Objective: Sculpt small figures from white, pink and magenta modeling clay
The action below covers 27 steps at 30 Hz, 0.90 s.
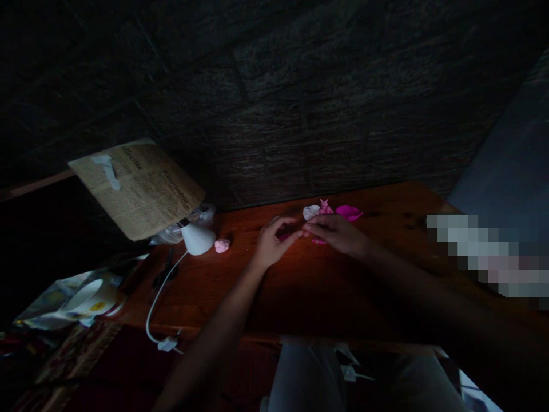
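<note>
Over the tabletop my left hand (pixel 274 241) and my right hand (pixel 338 233) meet at the fingertips. My left hand is curled with thumb and fingers bent inward. My right hand makes a pinch. A small pink piece (pixel 306 228) shows between the fingertips, mostly hidden; its kind is unclear. Just below my right fingers lies a magenta scrap (pixel 318 241). Behind the hands sit a whitish lump (pixel 311 212), a pink knobbly shape with two prongs (pixel 325 206) and a flat magenta leaf-shaped piece (pixel 349 213). A pale pink lump (pixel 222 246) rests further left.
A white lamp (pixel 198 239) with a newsprint-patterned shade (pixel 141 189) stands left on the wooden table (pixel 295 303); its cord (pixel 153 306) hangs over the front edge. Dark scissors (pixel 166 274) lie nearby. A white tub (pixel 92 297) is far left. A dark wall (pixel 266 126) rises behind.
</note>
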Each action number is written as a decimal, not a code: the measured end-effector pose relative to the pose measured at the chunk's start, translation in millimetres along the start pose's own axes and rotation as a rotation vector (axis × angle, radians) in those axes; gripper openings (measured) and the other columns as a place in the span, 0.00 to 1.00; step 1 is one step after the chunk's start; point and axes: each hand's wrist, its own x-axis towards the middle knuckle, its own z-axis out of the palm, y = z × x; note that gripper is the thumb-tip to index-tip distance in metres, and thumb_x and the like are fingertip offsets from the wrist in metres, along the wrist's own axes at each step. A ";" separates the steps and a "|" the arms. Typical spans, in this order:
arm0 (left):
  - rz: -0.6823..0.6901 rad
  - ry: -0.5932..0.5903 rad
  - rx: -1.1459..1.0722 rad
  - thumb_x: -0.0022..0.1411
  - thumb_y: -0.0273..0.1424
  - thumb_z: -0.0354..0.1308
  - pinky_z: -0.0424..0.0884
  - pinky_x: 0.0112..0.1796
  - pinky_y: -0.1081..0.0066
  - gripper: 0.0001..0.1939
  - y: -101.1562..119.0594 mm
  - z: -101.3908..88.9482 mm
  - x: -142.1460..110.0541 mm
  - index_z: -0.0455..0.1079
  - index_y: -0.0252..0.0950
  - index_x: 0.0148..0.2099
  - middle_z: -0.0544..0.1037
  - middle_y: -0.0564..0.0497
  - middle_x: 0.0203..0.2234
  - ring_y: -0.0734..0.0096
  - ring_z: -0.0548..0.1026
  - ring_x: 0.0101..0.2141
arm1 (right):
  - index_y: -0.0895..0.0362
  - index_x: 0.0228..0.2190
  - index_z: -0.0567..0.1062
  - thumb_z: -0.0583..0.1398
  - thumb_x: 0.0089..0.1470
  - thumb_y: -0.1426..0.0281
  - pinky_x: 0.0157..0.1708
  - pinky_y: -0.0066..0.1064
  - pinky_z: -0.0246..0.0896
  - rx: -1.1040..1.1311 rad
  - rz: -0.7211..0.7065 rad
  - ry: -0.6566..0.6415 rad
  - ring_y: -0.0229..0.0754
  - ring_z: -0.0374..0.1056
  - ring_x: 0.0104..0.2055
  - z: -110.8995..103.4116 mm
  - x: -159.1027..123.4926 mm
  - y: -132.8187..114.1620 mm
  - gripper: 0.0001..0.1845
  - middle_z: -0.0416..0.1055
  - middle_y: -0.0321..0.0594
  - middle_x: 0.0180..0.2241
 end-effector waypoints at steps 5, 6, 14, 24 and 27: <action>0.059 -0.025 -0.004 0.54 0.32 0.70 0.69 0.40 0.69 0.11 7.0 4.7 -1.9 0.79 0.40 0.42 0.80 0.46 0.40 0.65 0.75 0.39 | 0.56 0.28 0.79 0.66 0.49 0.53 0.29 0.30 0.61 0.054 0.025 0.041 0.37 0.65 0.27 3.8 -0.1 0.5 0.18 0.72 0.35 0.24; 0.059 -0.038 -0.009 0.54 0.32 0.70 0.69 0.39 0.70 0.12 6.5 5.4 -2.4 0.79 0.40 0.42 0.79 0.46 0.41 0.65 0.75 0.39 | 0.56 0.28 0.80 0.67 0.48 0.52 0.28 0.30 0.60 0.075 0.035 0.064 0.36 0.65 0.27 4.4 0.1 0.5 0.18 0.71 0.35 0.23; 0.065 -0.022 -0.025 0.54 0.32 0.70 0.70 0.39 0.70 0.08 5.3 12.1 -4.4 0.80 0.39 0.38 0.79 0.48 0.34 0.67 0.75 0.35 | 0.56 0.30 0.82 0.67 0.48 0.51 0.24 0.27 0.53 0.122 0.133 0.067 0.33 0.61 0.23 9.9 -2.4 -2.0 0.20 0.71 0.34 0.21; 0.094 -0.041 0.079 0.61 0.37 0.64 0.72 0.32 0.73 0.14 -7.7 11.4 -4.3 0.79 0.35 0.47 0.80 0.47 0.32 0.72 0.76 0.30 | 0.56 0.32 0.82 0.65 0.52 0.57 0.24 0.26 0.56 0.187 0.156 0.049 0.32 0.64 0.24 10.2 -1.6 -3.9 0.15 0.77 0.38 0.30; 0.069 -0.045 0.084 0.63 0.38 0.62 0.73 0.33 0.73 0.15 -10.2 10.6 -5.2 0.79 0.35 0.48 0.82 0.46 0.34 0.71 0.78 0.31 | 0.55 0.32 0.83 0.65 0.52 0.58 0.25 0.27 0.57 0.191 0.169 0.058 0.33 0.65 0.25 9.3 -1.4 -3.0 0.13 0.79 0.40 0.33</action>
